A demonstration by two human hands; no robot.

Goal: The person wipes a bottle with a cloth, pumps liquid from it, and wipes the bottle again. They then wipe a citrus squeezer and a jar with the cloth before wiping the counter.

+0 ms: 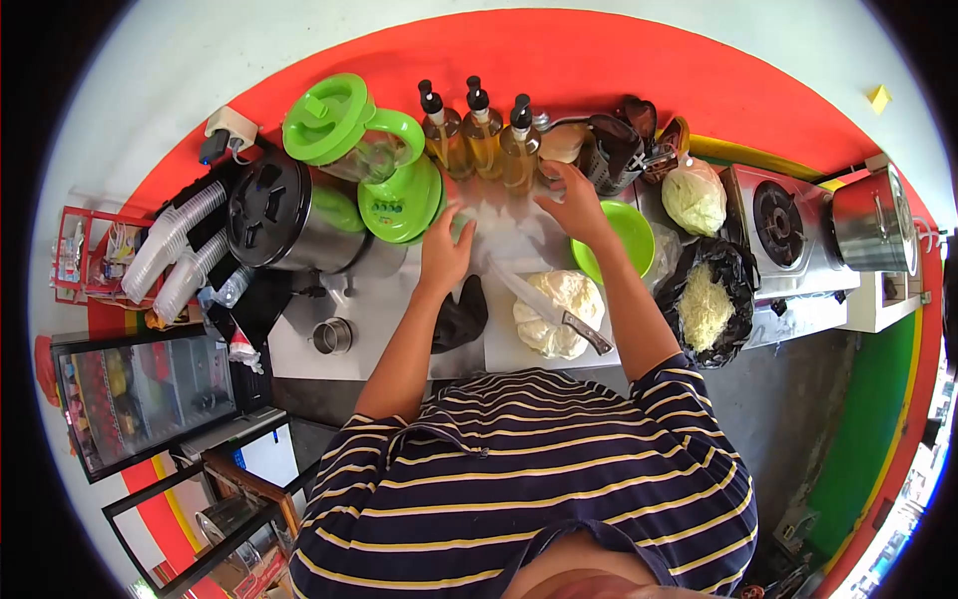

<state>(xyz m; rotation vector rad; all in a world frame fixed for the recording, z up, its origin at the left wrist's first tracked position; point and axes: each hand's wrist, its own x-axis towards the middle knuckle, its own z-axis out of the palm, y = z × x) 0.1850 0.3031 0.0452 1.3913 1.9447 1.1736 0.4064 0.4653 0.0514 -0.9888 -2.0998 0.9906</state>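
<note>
Where the silvery metal counter nears the torso, a likely heavy, firm, pale round cabbage invites two-sided cupping; farther across the counter, left hand and right hand hover half-open, seemingly empty; the brown-handled steel knife atop wants handle-gripping.

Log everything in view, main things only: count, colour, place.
Blender: 1, green, back left
Pump bottles: 3, amber, black tops, back centre
Pots: 2, silver, left and right
Bowl: 1, green, right of centre
Cabbages: 2, pale, front centre and back right
Knife: 1, silver and brown, on front cabbage
Bag: 1, black, right, holding pale shreds
Stove: 1, silver, right
Metal cup: 1, silver, front left
Cup stacks: at least 2, clear, far left
Dark item: 1, black, unclear, front centre
Counter: 1, grey, centre
Shirt: 1, navy striped, bottom
Left hand: 1, bare, open, centre
Right hand: 1, bare, open, centre
</note>
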